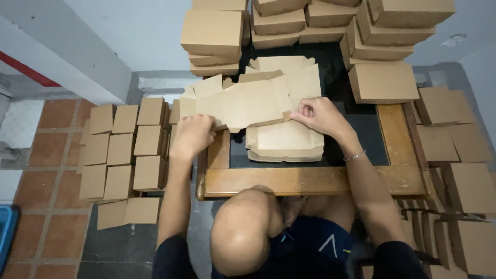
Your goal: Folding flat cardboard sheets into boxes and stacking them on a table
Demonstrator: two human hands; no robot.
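A flat brown cardboard box blank (247,101) is held above a small wood-framed table (310,181) with a dark top. My left hand (192,135) grips the blank's left end. My right hand (320,115) pinches its right end, fingers curled over the edge; a thin bracelet sits on that wrist. Under the blank lies a stack of flat unfolded blanks (285,142) on the table top. My bent head and dark shirt fill the lower middle of the view.
Folded brown boxes are piled high at the table's far side (310,23) and far right (383,81). Rows of folded boxes stand on the floor at left (124,150) and right (457,155). A white wall lies at the left; a blue object sits bottom left (6,232).
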